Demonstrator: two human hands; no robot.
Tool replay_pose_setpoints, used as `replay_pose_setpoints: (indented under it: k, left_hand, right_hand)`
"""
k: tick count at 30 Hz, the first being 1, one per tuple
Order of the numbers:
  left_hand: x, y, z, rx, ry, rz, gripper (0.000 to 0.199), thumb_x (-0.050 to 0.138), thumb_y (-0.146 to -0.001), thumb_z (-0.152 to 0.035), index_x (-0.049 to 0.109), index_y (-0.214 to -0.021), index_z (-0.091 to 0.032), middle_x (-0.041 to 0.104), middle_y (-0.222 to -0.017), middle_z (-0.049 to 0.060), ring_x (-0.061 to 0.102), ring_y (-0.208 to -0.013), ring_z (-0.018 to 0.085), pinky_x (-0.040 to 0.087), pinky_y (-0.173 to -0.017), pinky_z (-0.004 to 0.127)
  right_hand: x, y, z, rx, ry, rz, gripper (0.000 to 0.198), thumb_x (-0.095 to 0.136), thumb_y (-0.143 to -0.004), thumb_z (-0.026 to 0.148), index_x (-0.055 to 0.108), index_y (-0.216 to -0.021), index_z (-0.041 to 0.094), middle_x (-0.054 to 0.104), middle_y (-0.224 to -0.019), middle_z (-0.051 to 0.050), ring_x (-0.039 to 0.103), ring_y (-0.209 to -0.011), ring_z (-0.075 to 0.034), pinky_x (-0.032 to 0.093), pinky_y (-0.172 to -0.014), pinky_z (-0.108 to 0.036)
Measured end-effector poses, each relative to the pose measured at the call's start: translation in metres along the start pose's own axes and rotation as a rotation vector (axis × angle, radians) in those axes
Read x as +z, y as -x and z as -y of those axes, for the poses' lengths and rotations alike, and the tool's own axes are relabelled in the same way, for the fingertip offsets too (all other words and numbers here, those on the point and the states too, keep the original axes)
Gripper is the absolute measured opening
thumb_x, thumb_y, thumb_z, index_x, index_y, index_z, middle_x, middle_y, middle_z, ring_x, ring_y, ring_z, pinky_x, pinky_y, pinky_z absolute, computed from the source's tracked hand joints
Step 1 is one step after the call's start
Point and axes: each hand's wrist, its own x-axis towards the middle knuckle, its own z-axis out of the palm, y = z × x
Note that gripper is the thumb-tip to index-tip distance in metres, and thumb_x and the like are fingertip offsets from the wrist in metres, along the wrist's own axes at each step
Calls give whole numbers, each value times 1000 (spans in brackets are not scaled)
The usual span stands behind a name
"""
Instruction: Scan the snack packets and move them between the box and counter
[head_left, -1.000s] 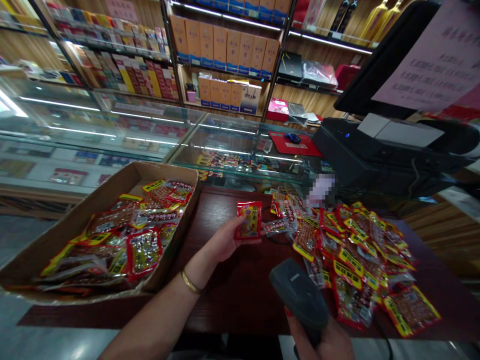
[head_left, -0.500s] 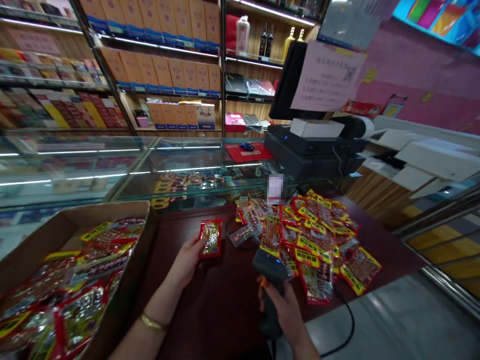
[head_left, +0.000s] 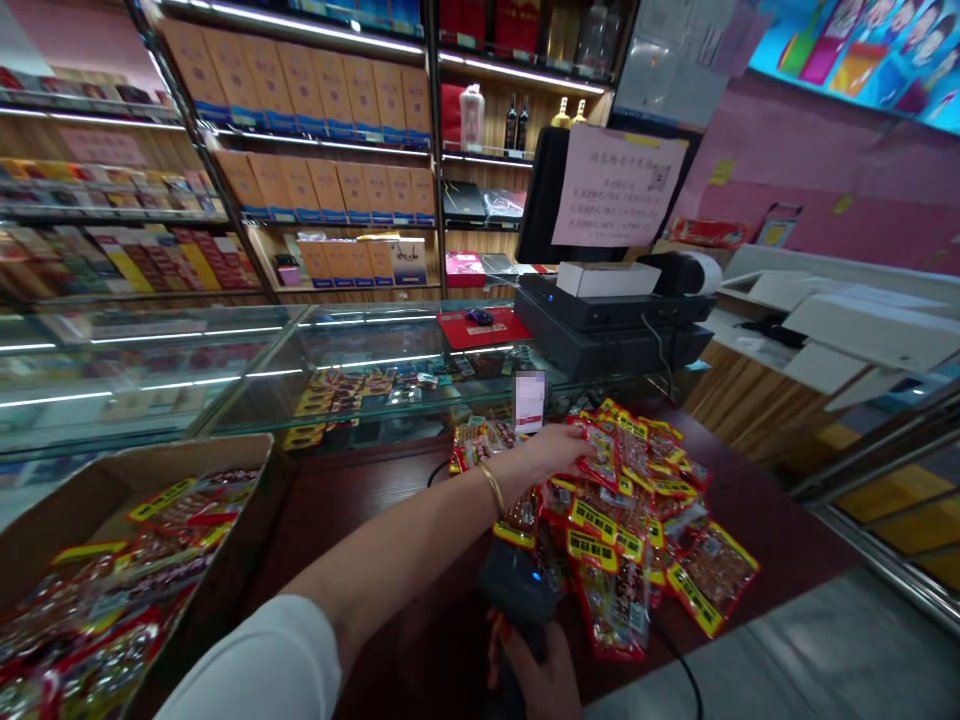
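My left hand (head_left: 556, 452) reaches across to the right, over the heap of packets. Its fingers are closed on the edge of a red-bordered snack packet (head_left: 603, 454), at the top of the heap. Beneath and around it lie several clear-fronted snack packets (head_left: 600, 520) with red edges and yellow labels. Lower down, my right hand (head_left: 541, 672) is wrapped round the handle of a black barcode scanner (head_left: 517, 588), whose small blue light is lit. The scanner's head points up and away from me, just left of the heap's near edge.
An open cardboard box (head_left: 259, 465) with more packets stands at the left. Behind the dark red table (head_left: 330, 500) runs a glass display counter (head_left: 352, 340). A small lit screen (head_left: 529, 402) stands behind the heap. A monitor (head_left: 544, 200) stands beyond; a cable (head_left: 686, 670) hangs at the right.
My left hand has carried the packet from the middle of the table rightward onto the heap. The scanner stays in my right hand, slightly lower and further left in view.
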Motion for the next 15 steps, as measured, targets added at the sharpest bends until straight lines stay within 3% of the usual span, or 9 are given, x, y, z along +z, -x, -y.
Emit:
replay_pose_setpoints:
  k: [3, 7, 9, 12, 15]
  left_hand:
    - [3, -2, 3, -5, -96, 0, 21, 73, -71, -15, 78, -92, -15, 75, -66, 5, 71, -68, 22, 58, -70, 33]
    - [-39, 37, 1, 2, -246, -62, 11, 71, -71, -17, 78, -78, -20, 76, -68, 3, 71, -74, 22, 56, -73, 29]
    - [-77, 73, -9, 6, -322, -101, 10, 72, -70, -20, 78, -77, -23, 78, -75, 2, 71, -79, 22, 55, -77, 29]
    - [-151, 148, -32, -3, -449, -140, 22, 74, -70, -31, 79, -90, -22, 80, -89, 3, 72, -89, 25, 54, -86, 32]
    - [-232, 237, -47, -35, -856, -340, 39, 65, -80, -50, 75, -108, -24, 79, -106, 3, 72, -99, 26, 53, -93, 34]
  right_hand:
    - [1, 2, 1, 5, -9, -11, 62, 81, -60, 71, 70, -82, 14, 66, -54, -2, 57, -40, -13, 44, -42, -23]
    - [3, 3, 2, 10, -4, -21, 61, 81, -61, 70, 71, -83, 15, 66, -54, -2, 56, -40, -13, 45, -42, -24]
    - [3, 3, 5, 16, 12, -24, 62, 81, -61, 71, 71, -82, 14, 66, -54, -2, 57, -40, -13, 44, -42, -24]
    - [3, 5, 11, 33, 22, -18, 65, 81, -57, 74, 71, -81, 14, 66, -54, -3, 57, -41, -14, 45, -42, -25]
    - [4, 8, 19, 55, 43, -6, 64, 82, -56, 73, 72, -81, 15, 67, -56, -3, 57, -43, -14, 48, -43, -26]
